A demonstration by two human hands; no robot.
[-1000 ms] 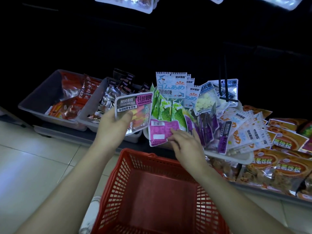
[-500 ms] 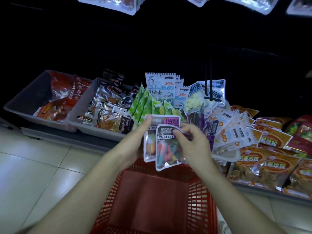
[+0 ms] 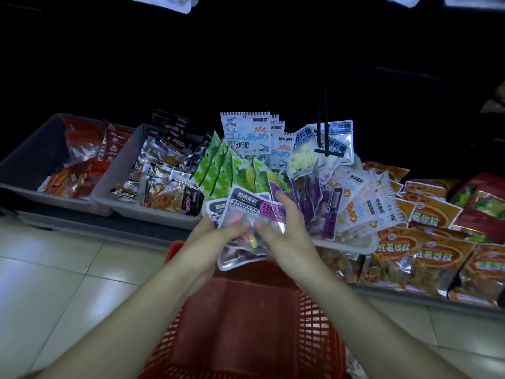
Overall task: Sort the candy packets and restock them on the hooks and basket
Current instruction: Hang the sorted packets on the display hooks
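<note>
Left hand (image 3: 210, 236): fingers curled, gripping candy packets (image 3: 246, 209) | Right hand (image 3: 284, 231): fingers pinching same stack | Position: above red basket (image 3: 246, 324)

I count two hands, my left hand (image 3: 211, 236) and my right hand (image 3: 287, 231). Fanned between them are at least two grey-and-pink candy packets (image 3: 246, 212); more may hide behind. There is one red basket (image 3: 317, 340). There are two grey bins, the far-left bin (image 3: 27, 165) and the second bin (image 3: 117, 172). I see one black hook (image 3: 328, 152) with two prongs. I count at least four green packets (image 3: 218, 165), at least three shark packets (image 3: 246, 135) and two tablet packets (image 3: 303, 151). The purple packets (image 3: 311, 198), the white packets with orange letters (image 3: 352, 203) and the orange packets (image 3: 429, 212) overlap too much for a sure count.
</note>
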